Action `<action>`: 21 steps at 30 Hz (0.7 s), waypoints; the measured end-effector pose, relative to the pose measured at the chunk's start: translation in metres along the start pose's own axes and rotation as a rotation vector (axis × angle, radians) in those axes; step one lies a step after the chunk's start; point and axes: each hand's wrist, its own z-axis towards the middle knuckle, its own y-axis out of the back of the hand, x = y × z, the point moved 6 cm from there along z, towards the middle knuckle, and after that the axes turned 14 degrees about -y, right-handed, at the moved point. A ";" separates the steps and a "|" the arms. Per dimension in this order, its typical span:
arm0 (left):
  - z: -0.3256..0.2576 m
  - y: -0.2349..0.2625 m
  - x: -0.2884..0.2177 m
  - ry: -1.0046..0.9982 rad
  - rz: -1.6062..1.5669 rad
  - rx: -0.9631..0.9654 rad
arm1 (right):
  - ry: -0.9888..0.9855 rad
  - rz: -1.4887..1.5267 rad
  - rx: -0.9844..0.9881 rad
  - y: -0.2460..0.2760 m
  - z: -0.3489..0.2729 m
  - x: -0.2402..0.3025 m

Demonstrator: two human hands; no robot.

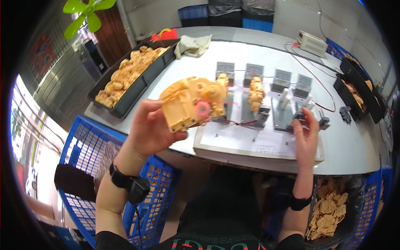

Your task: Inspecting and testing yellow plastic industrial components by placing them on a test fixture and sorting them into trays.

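Note:
My left hand (151, 127) grips a tan plastic gearbox (183, 104) and holds it up above the table's front left; a pink round piece (203, 110) shows on its side. The fingers of my right hand (306, 135) close round a dark grey block (299, 111) on the test fixture at the right; the contact is partly hidden by the fingers. Beside it, white posts (284, 99) rise from a grey base plate (280, 118). Another tan gearbox (256, 93) sits on the station to the left, and one more (223, 80) is partly covered by the held one.
Panel meters (281, 79) stand behind the stations, wired to a power supply (312, 43). A black tray of tan parts (98, 88) lies at left, near a cloth (193, 46). Blue crates (79, 137) flank me; tan pieces (329, 214) fill a bin at lower right.

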 end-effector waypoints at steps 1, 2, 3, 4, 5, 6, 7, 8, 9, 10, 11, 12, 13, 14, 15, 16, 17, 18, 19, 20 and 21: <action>0.016 -0.016 0.014 0.013 -0.009 0.004 | 0.011 0.004 -0.009 -0.003 -0.005 0.005; 0.028 -0.032 0.023 0.017 0.022 0.027 | 0.073 -0.017 -0.046 -0.003 -0.007 0.010; 0.038 -0.038 0.031 0.037 0.003 0.024 | 0.112 -0.023 -0.079 0.000 -0.009 0.011; 0.047 -0.042 0.038 0.056 -0.014 0.017 | 0.149 -0.029 -0.109 0.002 -0.010 0.013; 0.054 -0.047 0.045 0.075 -0.008 0.031 | 0.133 -0.004 -0.098 0.002 -0.011 0.015; 0.060 -0.049 0.050 0.068 0.015 -0.021 | 0.125 0.034 -0.080 0.001 -0.011 0.014; 0.066 -0.050 0.054 0.060 0.038 -0.073 | 0.111 0.056 -0.070 0.003 -0.011 0.015; 0.072 -0.056 0.059 0.075 0.043 -0.063 | 0.098 0.078 -0.057 0.004 -0.011 0.016; 0.076 -0.061 0.061 0.069 0.099 -0.035 | 0.090 0.078 -0.071 0.005 -0.011 0.017; 0.079 -0.066 0.064 0.061 0.154 -0.009 | 0.085 0.095 -0.054 0.005 -0.011 0.017; 0.081 -0.069 0.068 0.071 0.157 -0.007 | 0.081 0.112 -0.035 0.004 -0.011 0.017; 0.082 -0.072 0.070 0.073 0.180 -0.013 | 0.074 0.112 -0.041 0.005 -0.010 0.016; 0.083 -0.073 0.072 0.072 0.204 -0.020 | 0.087 0.113 -0.040 0.005 -0.010 0.016; 0.083 -0.074 0.074 0.078 0.205 -0.020 | 0.101 0.113 -0.039 0.005 -0.010 0.017; 0.083 -0.074 0.077 0.087 0.198 -0.030 | 0.102 0.106 -0.038 0.006 -0.011 0.019; 0.083 -0.074 0.078 0.096 0.191 -0.041 | 0.099 0.108 -0.040 0.006 -0.011 0.019; 0.083 -0.078 0.079 0.099 0.194 -0.042 | 0.095 0.110 -0.035 0.005 -0.011 0.020; 0.083 -0.085 0.081 0.088 0.164 -0.060 | 0.091 0.111 -0.031 0.005 -0.012 0.020; 0.084 -0.089 0.082 0.077 0.134 -0.078 | 0.089 0.113 -0.032 0.005 -0.012 0.020; 0.085 -0.090 0.084 0.078 0.136 -0.077 | 0.083 0.105 -0.031 0.005 -0.012 0.020; 0.085 -0.090 0.084 0.065 0.121 -0.099 | 0.077 0.097 -0.030 0.005 -0.012 0.020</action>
